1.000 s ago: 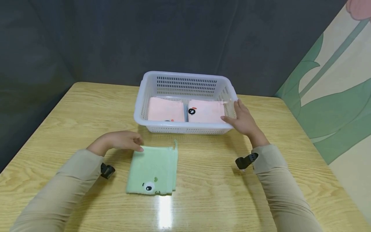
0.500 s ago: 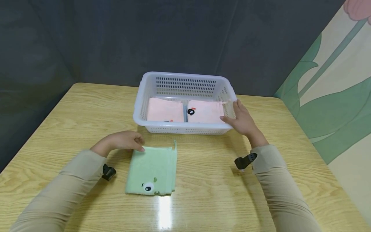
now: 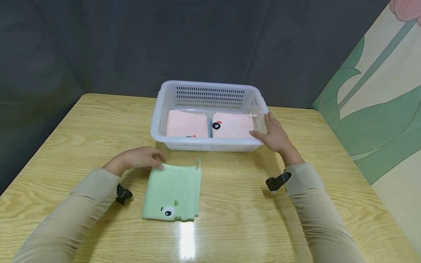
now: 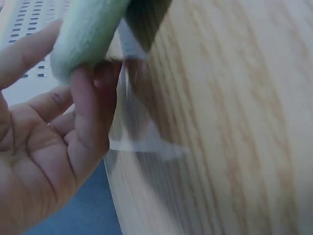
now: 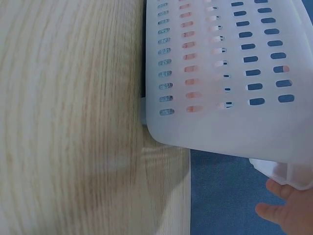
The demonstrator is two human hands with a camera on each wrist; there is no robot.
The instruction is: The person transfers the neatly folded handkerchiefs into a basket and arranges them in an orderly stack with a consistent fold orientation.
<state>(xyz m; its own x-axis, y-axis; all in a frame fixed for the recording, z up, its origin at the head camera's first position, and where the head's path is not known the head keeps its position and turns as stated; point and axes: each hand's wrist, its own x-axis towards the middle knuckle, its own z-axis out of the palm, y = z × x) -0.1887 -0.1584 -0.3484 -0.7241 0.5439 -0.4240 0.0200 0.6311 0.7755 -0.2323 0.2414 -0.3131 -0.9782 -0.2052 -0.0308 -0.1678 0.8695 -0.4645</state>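
Note:
A folded green towel (image 3: 172,186) with an embroidered face lies on the table, a small hanging loop at its top right. My left hand (image 3: 141,159) pinches its top left corner. In the left wrist view the towel's rounded fold (image 4: 88,41) sits between thumb and fingers, slightly off the table. My right hand (image 3: 276,136) rests on the front right corner of a white plastic basket (image 3: 210,141), thumb at the front rim and fingers along the side rim. In the right wrist view only some fingertips (image 5: 276,196) show near the rim.
Inside the basket two folded pink towels, a left one (image 3: 187,123) and a right one (image 3: 235,125), lie side by side, with a bluish layer showing between them. The wooden table (image 3: 243,204) ends at a dark curtain (image 3: 210,40) behind; a painted wall (image 3: 388,98) stands right.
My left hand has shifted slightly up and right, and the green towel's top left edge has risen a little. The right hand keeps its place on the basket.

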